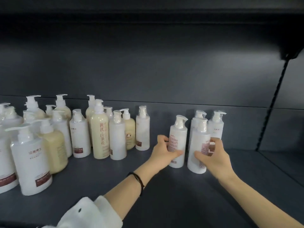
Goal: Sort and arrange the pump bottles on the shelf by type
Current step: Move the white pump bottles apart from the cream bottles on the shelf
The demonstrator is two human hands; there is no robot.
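Sorting is partly done. At right, four slim white plastic pump bottles stand grouped. The left hand curls thumb and fingers round the near-left bottle. The right hand wraps likewise round the nearest bottle. Both bottles stand upright on the board. Two more slim white bottles stand just behind.

At left, a mixed cluster of white and cream pump bottles remains unsorted, by appearance. One slim white bottle stands at its right edge, apart from the right group.

The surface is a dark grey matte shelf board with a matching back panel. A slotted upright stands far right. Lighting is dim.
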